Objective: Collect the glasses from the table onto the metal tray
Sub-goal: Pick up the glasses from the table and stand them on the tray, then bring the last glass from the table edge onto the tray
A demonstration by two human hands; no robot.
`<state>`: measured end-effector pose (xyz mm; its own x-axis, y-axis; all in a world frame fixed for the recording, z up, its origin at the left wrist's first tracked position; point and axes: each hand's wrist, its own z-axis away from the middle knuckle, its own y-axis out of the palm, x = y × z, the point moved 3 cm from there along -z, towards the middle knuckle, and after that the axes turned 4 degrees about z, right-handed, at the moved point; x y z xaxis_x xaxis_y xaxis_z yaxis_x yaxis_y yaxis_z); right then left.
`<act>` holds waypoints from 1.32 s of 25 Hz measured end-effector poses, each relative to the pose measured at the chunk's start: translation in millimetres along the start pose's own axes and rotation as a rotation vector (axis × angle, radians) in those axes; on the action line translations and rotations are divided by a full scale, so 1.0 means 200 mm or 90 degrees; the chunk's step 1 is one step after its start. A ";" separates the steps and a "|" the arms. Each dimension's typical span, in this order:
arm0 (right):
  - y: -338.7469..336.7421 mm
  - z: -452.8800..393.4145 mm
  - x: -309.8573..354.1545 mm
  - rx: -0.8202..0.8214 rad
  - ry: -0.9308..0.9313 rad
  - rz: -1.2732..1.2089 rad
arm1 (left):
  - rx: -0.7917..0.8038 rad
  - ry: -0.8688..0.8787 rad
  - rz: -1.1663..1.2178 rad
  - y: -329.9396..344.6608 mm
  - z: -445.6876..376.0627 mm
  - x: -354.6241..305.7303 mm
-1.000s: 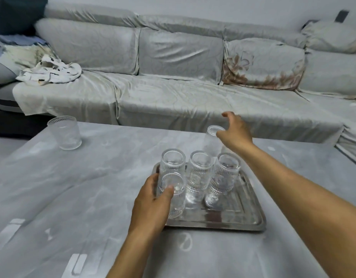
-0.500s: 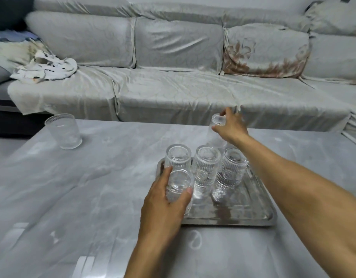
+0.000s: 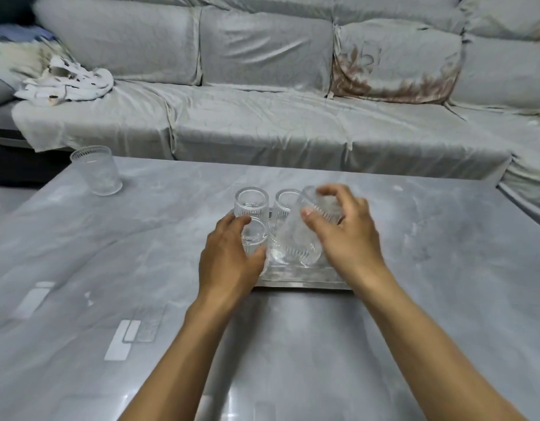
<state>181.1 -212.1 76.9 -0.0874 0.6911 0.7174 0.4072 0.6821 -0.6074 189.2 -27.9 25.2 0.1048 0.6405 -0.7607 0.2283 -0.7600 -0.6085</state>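
A metal tray [image 3: 302,278] lies on the grey table [image 3: 445,268], mostly covered by my hands. My left hand [image 3: 229,262] wraps around a ribbed glass [image 3: 254,238] at the tray's near-left corner. Behind it stand two more upturned glasses, one [image 3: 251,202] at the back left and one [image 3: 285,202] in the back middle. My right hand [image 3: 344,235] grips a blurred glass [image 3: 299,241], tilted and held over the tray's right part. One more glass [image 3: 96,170] stands alone near the table's far-left corner.
A long grey sofa [image 3: 262,117] runs behind the table, with a crumpled white cloth [image 3: 68,83] at its left end. The table's far edge is close to the sofa seat. Pale reflections mark the tabletop at the near left.
My right hand has brought a glass from behind the tray toward me, over the tray's right side, hiding the third standing glass. My left hand stays on its glass.
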 end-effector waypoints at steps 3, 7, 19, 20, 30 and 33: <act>0.13 0.06 -0.07 0.070 -0.018 0.090 | 0.005 -0.005 -0.005 -0.01 -0.01 0.01; 0.23 0.07 -0.15 0.082 -0.062 0.121 | 0.014 0.022 -0.029 -0.02 -0.01 0.02; 0.26 0.08 -0.17 0.063 -0.089 0.142 | 0.018 0.039 -0.021 0.01 -0.02 0.03; 0.24 0.09 -0.12 0.011 -0.117 0.145 | 0.023 0.034 0.002 -0.01 -0.03 0.03; 0.76 0.62 0.30 0.238 -0.381 0.063 | -0.171 -0.166 0.026 -0.56 -0.16 0.49; 0.93 0.63 0.23 0.356 -0.321 0.103 | -0.135 -0.196 -0.169 -0.81 -0.42 0.67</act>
<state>139.0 -23.6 -45.4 -0.5243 0.7262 0.4446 -0.0586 0.4901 -0.8697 248.4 190.3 41.1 -0.2695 0.7228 -0.6364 0.4045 -0.5147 -0.7559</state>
